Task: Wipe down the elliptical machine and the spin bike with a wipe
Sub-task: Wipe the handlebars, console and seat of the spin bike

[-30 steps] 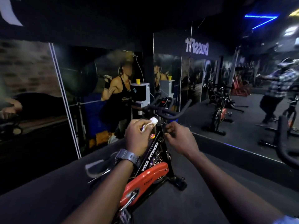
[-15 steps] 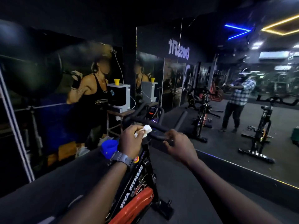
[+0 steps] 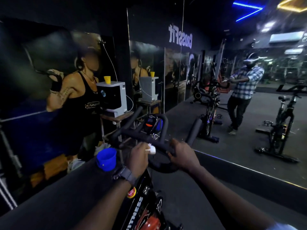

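Black padded foam covers the handlebar (image 3: 146,138) of the spin bike (image 3: 141,211), and it is here that the work now sits. Over the last second the view has risen from the orange lower guard to the bars, and both hands have travelled up with it. The left hand (image 3: 137,159) pinches a small crumpled white wipe (image 3: 152,149) against the near loop of the bar; its fingers are curled round the wipe. The right hand (image 3: 183,156) has closed its fingers round the same loop just beside it, apparently to steady the bar. By the look of it, wiping of the bike's bars is in progress; the elliptical machine cannot be identified with confidence in this dim view.

Materials: the bars are matt, rounded tubing with a soft grip surface; the frame below is glossy black with white lettering and a smooth orange-red panel. A blue plastic cup-shaped holder (image 3: 106,159) stands just left of the left wrist, which carries a grey watch (image 3: 125,175). A mirror wall (image 3: 232,97) reflects the person and other bikes.
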